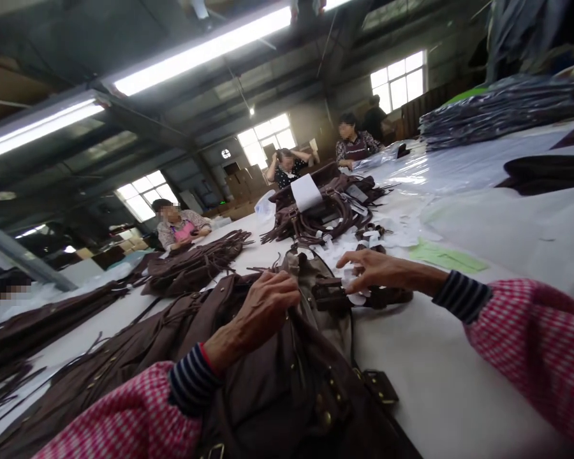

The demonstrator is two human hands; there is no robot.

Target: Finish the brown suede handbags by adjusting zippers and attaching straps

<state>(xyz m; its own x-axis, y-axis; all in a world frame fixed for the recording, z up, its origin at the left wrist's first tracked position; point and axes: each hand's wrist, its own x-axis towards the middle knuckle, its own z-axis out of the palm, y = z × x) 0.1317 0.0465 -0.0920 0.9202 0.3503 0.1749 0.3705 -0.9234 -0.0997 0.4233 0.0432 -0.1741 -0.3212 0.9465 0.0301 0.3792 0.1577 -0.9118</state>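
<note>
A dark brown handbag (263, 382) with brass-coloured fittings lies in front of me on the white-covered table. My left hand (268, 299) is closed, its fingers curled over the bag's upper edge by the opening, where a paler lining (310, 271) shows. To the right, my right hand (377, 271) hovers with thumb and fingers apart over a dark strap piece (328, 293) and white paper scraps (356, 284). Whether its fingertips touch the scraps is hard to tell. A buckled tab (381, 387) sticks out at the bag's right side.
More brown bags (196, 261) lie at the left, and a bag pile (325, 204) with tassels stands ahead. Green paper (447, 255) is on the table at right. Plastic-wrapped stacks (497, 108) stand at the far right. Several people sit across the table.
</note>
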